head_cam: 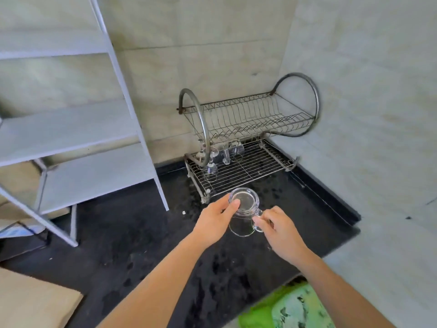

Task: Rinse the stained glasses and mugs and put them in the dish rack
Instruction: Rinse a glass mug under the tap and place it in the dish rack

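A clear glass mug [243, 210] is held upside down, its base facing up, just above the black counter in front of the dish rack [250, 166]. My left hand [216, 221] grips the mug's body from the left, thumb near the base. My right hand [276, 229] pinches its handle on the right. The two-tier wire rack stands in the corner. Several clear glasses [227, 153] rest on the left part of its lower tier, and a stemmed glass [211, 170] stands near its left front. The upper tier is bare.
The black counter [146, 233] is wet, with droplets around the rack. A white shelf unit [78, 143] leans at the left. A cardboard sheet [33, 301] lies at the bottom left. Tiled walls close the corner behind and to the right.
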`<state>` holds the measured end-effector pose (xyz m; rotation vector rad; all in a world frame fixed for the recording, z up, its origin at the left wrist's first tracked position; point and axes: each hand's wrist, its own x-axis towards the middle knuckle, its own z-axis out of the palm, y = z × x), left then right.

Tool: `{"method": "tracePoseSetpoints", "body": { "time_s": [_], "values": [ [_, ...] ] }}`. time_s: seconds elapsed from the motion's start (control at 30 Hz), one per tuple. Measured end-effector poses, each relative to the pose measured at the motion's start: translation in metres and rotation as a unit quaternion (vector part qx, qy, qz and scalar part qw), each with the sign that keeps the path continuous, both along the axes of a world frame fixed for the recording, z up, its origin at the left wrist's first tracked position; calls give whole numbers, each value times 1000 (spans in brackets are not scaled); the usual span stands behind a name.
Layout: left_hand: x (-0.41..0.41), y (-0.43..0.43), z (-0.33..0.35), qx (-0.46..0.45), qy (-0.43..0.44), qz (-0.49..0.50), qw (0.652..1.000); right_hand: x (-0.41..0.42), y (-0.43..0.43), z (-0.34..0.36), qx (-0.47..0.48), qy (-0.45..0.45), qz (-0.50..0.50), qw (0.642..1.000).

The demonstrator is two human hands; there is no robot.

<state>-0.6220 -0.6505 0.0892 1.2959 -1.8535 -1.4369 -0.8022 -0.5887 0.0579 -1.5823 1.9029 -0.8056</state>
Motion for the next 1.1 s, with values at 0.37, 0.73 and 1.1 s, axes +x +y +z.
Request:
{"method": "tracePoseSetpoints", "body": {
  "time_s": [0.37,0.73,1.1],
  "values": [
    [-40,-119,-64,-54,-238,119,962,-83,-133,-21,5,21,-43,999],
    [-55,-147,-103,-115,-495,-116,853,-137,-247,-32,-20,29,-69,997],
    [-54,-146,-109,-135,-527,-140,827,-141,-325,-60,-5,-91,-193,977]
  ]
}}
